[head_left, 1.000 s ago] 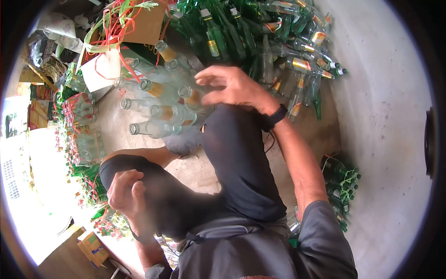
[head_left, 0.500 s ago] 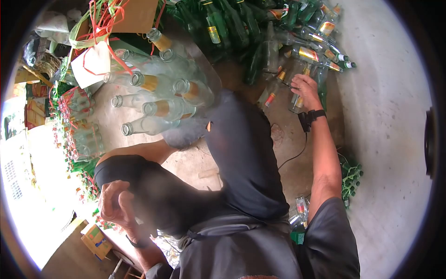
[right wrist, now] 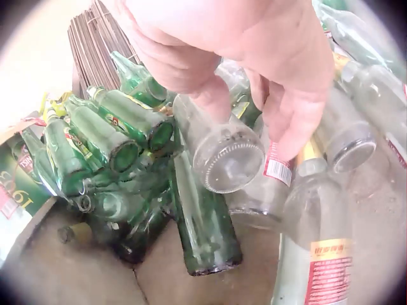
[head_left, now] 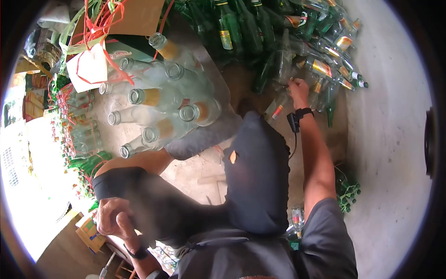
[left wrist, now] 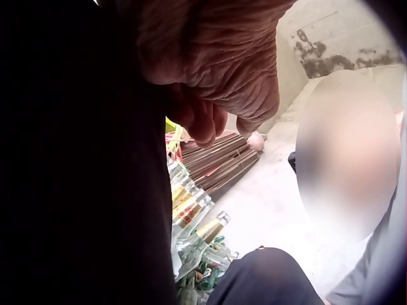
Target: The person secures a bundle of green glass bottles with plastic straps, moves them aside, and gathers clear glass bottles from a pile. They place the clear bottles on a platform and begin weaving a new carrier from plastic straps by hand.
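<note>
In the head view, my right hand [head_left: 298, 92] reaches into the bottle pile at the upper right, its fingers curled. The right wrist view shows a clear glass bottle [right wrist: 229, 162] between my thumb and fingers, its ridged base facing the camera. The thumb lies on the bottle's side. Close below the fingertips is another clear bottle with a red and yellow label [right wrist: 329, 273]. A green bottle [right wrist: 203, 235] lies under the held one. My left hand [head_left: 114, 217] hangs loosely curled beside the left knee, holding nothing.
A group of clear bottles [head_left: 160, 97] with gold neck labels stands in front of my legs. Green bottles [head_left: 227, 32] are heaped behind. Red and green plastic ties [head_left: 104, 28] hang over a cardboard box [head_left: 139, 16]. A pale wall [head_left: 390, 139] runs along the right.
My right hand has moved from above the right knee out to the bottle pile, then slightly left, its fingers closing. The left hand has lowered a little, and the head view has shifted.
</note>
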### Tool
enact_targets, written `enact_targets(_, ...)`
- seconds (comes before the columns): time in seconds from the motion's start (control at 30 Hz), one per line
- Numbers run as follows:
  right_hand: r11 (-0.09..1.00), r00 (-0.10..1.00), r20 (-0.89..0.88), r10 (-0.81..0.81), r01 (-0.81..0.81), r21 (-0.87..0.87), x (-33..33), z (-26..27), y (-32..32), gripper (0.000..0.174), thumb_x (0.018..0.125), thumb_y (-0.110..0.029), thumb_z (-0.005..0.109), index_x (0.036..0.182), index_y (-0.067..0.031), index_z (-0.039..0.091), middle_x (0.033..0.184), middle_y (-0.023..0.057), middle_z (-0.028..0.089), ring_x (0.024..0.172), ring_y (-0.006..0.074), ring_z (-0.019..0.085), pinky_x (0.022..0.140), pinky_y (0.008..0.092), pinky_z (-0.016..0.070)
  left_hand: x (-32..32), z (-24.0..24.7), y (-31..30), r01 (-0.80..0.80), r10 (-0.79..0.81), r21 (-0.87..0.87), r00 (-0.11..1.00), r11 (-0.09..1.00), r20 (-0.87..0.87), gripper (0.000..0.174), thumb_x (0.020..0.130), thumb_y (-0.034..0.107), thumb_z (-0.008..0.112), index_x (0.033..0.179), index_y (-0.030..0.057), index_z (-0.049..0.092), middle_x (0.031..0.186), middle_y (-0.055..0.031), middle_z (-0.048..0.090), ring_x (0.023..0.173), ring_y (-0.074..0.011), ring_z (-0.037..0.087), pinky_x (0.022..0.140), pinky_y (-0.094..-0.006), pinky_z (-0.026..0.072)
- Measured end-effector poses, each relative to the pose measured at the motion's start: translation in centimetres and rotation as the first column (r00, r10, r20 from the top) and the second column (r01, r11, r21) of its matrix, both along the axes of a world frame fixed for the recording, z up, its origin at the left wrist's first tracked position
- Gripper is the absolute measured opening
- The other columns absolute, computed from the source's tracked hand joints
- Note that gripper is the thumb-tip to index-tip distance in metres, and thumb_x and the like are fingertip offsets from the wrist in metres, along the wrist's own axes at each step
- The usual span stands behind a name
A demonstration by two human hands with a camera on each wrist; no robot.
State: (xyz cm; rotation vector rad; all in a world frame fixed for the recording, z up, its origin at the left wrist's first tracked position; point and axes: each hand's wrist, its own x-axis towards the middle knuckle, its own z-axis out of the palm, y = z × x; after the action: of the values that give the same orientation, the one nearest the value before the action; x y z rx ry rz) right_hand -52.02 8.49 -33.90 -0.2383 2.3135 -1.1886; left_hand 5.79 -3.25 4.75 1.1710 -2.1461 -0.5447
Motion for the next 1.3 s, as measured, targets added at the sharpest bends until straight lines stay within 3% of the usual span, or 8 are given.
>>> enact_targets(0.03, 0.999, 0.984, -0.176, 0.000, -0.006, -0.036, 0.2, -0.5, -0.2, 0.052, 0.086, -0.026, 0.077, 0.124, 0.0053, 0.064, 0.106, 0.0182, 0.072, 0.096, 0.0298, 0.071, 0.084, 0.0393, 0.0555, -0.2, 0.1, 0.0, -0.003, 0.003, 0.008, 1.000, 1.000, -0.001, 0.054, 0.099, 0.054, 0.064, 0.104, 0.0001, 0.069, 0.078, -0.0090, 0.066, 0.054, -0.0097, 0.054, 0.054, -0.0227, 0.0409)
enact_targets(0.17, 0.997, 0.963, -0.258, -0.074, 0.062, -0.052, 0.3, 0.3, -2.1, 0.062, 0.084, -0.035, 0.079, 0.126, 0.0077, 0.063, 0.106, 0.0221, 0.072, 0.099, 0.0349, 0.070, 0.088, 0.0402, 0.0537, -0.8, 0.3, -0.1, -0.018, 0.018, 0.011, 1.000, 1.000, -0.002, 0.060, 0.098, 0.060, 0.064, 0.102, 0.0001, 0.069, 0.076, -0.0084, 0.065, 0.052, -0.0096, 0.054, 0.051, -0.0216, 0.0400)
enact_targets(0.33, 0.991, 0.930, -0.351, 0.111, -0.075, 0.113, -1.9, 1.9, -4.9, 0.084, 0.074, -0.046, 0.086, 0.128, 0.0121, 0.059, 0.106, 0.0239, 0.071, 0.102, 0.0352, 0.070, 0.090, 0.0409, 0.0531, -0.8, 0.2, -0.1, -0.016, 0.016, 0.012, 1.000, 1.000, -0.002, 0.061, 0.097, 0.061, 0.063, 0.100, 0.0000, 0.069, 0.075, -0.0087, 0.064, 0.052, -0.0098, 0.053, 0.049, -0.0213, 0.0395)
enact_targets(0.6, 0.992, 0.972, -0.195, 0.127, -0.126, 0.017, -4.0, 4.3, -9.8, 0.073, 0.071, -0.030, 0.091, 0.126, 0.0064, 0.060, 0.110, 0.0185, 0.073, 0.100, 0.0266, 0.070, 0.088, 0.0359, 0.0535, -2.7, 1.2, 0.0, -0.120, 0.117, 0.057, 0.992, 0.991, 0.048, 0.059, 0.095, 0.059, 0.065, 0.087, 0.0007, 0.069, 0.064, -0.0060, 0.064, 0.056, -0.0150, 0.059, 0.058, -0.0287, 0.0483)
enact_targets(0.7, 0.987, 0.977, -0.167, 0.134, -0.117, 0.111, -4.7, 4.4, -10.3, 0.067, 0.071, -0.027, 0.090, 0.122, 0.0046, 0.061, 0.107, 0.0162, 0.072, 0.098, 0.0257, 0.070, 0.088, 0.0365, 0.0539, -3.1, 1.5, -0.3, -0.090, 0.086, 0.063, 0.994, 0.994, 0.066, 0.059, 0.095, 0.060, 0.065, 0.087, 0.0016, 0.069, 0.065, -0.0057, 0.065, 0.056, -0.0146, 0.059, 0.058, -0.0289, 0.0481)
enact_targets(0.8, 0.991, 0.991, 0.015, 0.136, -0.136, 0.003, -4.0, 6.4, -9.8, 0.057, 0.073, -0.021, 0.088, 0.118, 0.0030, 0.062, 0.105, 0.0135, 0.071, 0.094, 0.0238, 0.069, 0.085, 0.0364, 0.0542, -2.5, 1.4, -0.5, -0.027, 0.020, 0.058, 0.993, 0.998, 0.120, 0.067, 0.095, 0.068, 0.061, 0.095, 0.0013, 0.069, 0.074, -0.0080, 0.063, 0.054, -0.0107, 0.054, 0.051, -0.0240, 0.0404)
enact_targets(1.07, 0.955, 0.991, -0.093, 0.100, -0.122, -0.270, 2.2, 10.9, -1.8, 0.049, 0.072, -0.008, 0.087, 0.111, 0.0008, 0.058, 0.100, 0.0065, 0.067, 0.092, 0.0178, 0.066, 0.083, 0.0319, 0.0533, -2.8, 1.0, 0.2, -0.028, 0.024, 0.050, 0.998, 0.998, 0.060, 0.062, 0.096, 0.063, 0.062, 0.098, 0.0011, 0.069, 0.075, -0.0082, 0.063, 0.056, -0.0116, 0.056, 0.055, -0.0240, 0.0425)
enact_targets(1.3, 0.989, 0.968, -0.251, 0.006, -0.042, -0.140, 7.5, 9.5, 8.8, 0.056, 0.072, -0.014, 0.090, 0.116, 0.0015, 0.060, 0.108, 0.0113, 0.068, 0.100, 0.0227, 0.066, 0.090, 0.0367, 0.0527, -1.8, 0.5, 0.4, 0.050, -0.049, 0.024, 0.999, 0.998, -0.020, 0.051, 0.099, 0.051, 0.063, 0.102, 0.0008, 0.070, 0.079, -0.0096, 0.065, 0.058, -0.0111, 0.056, 0.056, -0.0239, 0.0437)
